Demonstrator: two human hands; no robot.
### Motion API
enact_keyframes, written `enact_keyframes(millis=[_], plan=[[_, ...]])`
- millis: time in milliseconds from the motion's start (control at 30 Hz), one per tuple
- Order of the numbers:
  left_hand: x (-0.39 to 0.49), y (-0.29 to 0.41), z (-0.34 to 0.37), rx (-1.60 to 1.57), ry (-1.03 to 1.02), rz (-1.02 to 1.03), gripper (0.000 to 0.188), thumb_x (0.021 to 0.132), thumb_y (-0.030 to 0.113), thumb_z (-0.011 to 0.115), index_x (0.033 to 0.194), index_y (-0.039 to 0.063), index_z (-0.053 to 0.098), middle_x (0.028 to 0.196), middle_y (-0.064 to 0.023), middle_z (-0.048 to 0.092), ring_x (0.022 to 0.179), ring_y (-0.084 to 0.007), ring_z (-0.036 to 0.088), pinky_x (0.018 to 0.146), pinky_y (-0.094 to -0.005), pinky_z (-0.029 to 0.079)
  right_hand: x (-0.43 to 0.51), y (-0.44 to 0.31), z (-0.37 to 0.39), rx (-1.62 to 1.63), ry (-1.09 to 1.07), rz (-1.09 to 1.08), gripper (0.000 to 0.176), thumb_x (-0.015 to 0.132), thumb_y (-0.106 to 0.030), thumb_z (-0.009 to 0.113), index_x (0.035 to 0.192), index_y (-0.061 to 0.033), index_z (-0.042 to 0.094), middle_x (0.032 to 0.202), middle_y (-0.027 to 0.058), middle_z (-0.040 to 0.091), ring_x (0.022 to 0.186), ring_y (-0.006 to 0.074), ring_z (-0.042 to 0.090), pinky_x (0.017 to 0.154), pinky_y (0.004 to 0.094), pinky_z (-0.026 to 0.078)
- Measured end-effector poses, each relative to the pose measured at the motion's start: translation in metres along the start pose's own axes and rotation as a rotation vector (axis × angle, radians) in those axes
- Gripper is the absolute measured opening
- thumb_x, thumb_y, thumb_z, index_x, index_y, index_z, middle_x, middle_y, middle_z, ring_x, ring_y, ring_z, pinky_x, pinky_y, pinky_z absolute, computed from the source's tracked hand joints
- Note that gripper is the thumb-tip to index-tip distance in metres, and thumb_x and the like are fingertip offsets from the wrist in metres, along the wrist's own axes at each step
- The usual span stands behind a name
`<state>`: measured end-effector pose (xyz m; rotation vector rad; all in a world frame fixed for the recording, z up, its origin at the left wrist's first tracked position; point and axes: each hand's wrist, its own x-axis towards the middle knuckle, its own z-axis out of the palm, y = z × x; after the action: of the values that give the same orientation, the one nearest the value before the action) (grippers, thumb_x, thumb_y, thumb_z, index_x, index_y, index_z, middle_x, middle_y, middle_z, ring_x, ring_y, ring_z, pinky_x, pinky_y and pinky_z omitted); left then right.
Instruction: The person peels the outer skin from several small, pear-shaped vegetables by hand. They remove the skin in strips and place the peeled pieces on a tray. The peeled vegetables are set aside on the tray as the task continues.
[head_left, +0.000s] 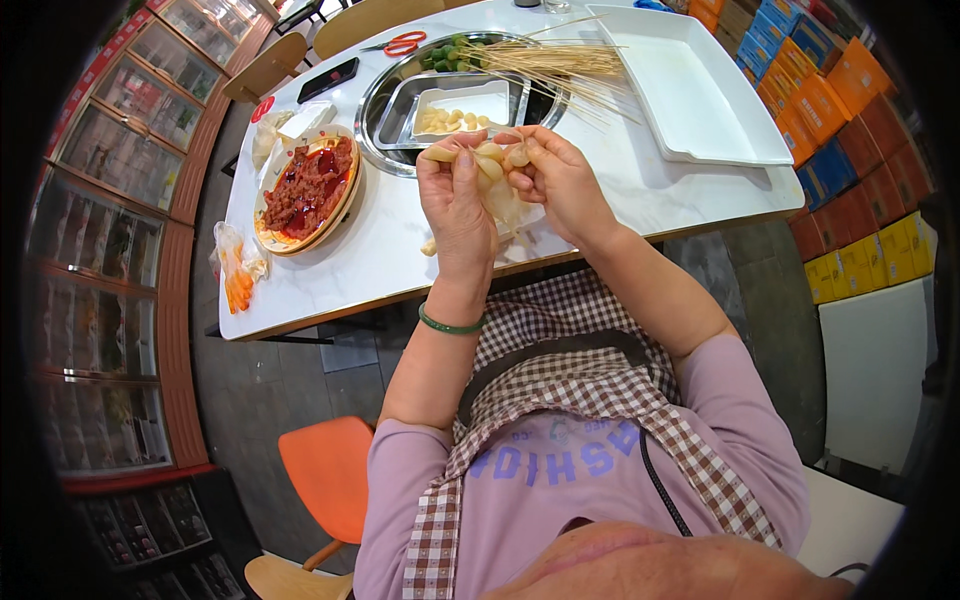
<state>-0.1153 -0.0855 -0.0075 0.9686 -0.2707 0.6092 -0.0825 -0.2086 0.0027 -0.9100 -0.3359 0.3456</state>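
Note:
Pale enoki-like or garlic pieces cannot be told apart by stem, but round garlic cloves (489, 166) show between my hands. My left hand (459, 202) grips this cluster from the left, thumb on top. Thin skin and a smaller clove are pinched in the fingers of my right hand (559, 176), close beside it. Just beyond them, a white tray (480, 97) holds peeled cloves inside a steel tray (397, 112), which sits in a round steel basin (367, 97). Papery skins hang below the cluster, over a white item mostly hidden by my hands.
A plate of red minced meat (307, 191) and stained gloves (238, 277) lie left. Farther back are a phone (328, 79), red-handled scissors (403, 43), green vegetable pieces (448, 56) and bamboo skewers (555, 60). A large white tray (697, 90) stands right. An orange chair (330, 476) is behind.

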Motion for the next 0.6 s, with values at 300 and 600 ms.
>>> enact_keyframes(millis=[300, 600], plan=[[0.017, 0.045, -0.006, 0.098, 0.05, 0.149, 0.013, 0.104, 0.008, 0.056, 0.116, 0.004, 0.052, 0.118, -0.011, 0.065, 0.113, -0.0206, 0.063, 0.101, -0.0368, 0.052, 0.0, -0.02, -0.016, -0.566, -0.058, -0.045, 0.027, 0.106, -0.022, 0.054, 0.119, -0.0007, 0.065, 0.094, 0.0043, 0.067, 0.076, 0.0069, 0.056, 0.065, 0.0206, 0.047], [0.007, 0.036, -0.004, 0.112, -0.092, -0.072, 0.011, 0.105, 0.009, 0.056, 0.115, 0.005, 0.054, 0.124, -0.0136, 0.064, 0.123, -0.0253, 0.061, 0.106, -0.039, 0.051, -0.01, -0.029, 0.006, -1.053, -0.097, -0.58, 0.016, 0.097, -0.012, 0.067, 0.11, -0.0036, 0.07, 0.1, 0.0053, 0.068, 0.082, 0.0109, 0.067, 0.067, 0.0234, 0.051]])
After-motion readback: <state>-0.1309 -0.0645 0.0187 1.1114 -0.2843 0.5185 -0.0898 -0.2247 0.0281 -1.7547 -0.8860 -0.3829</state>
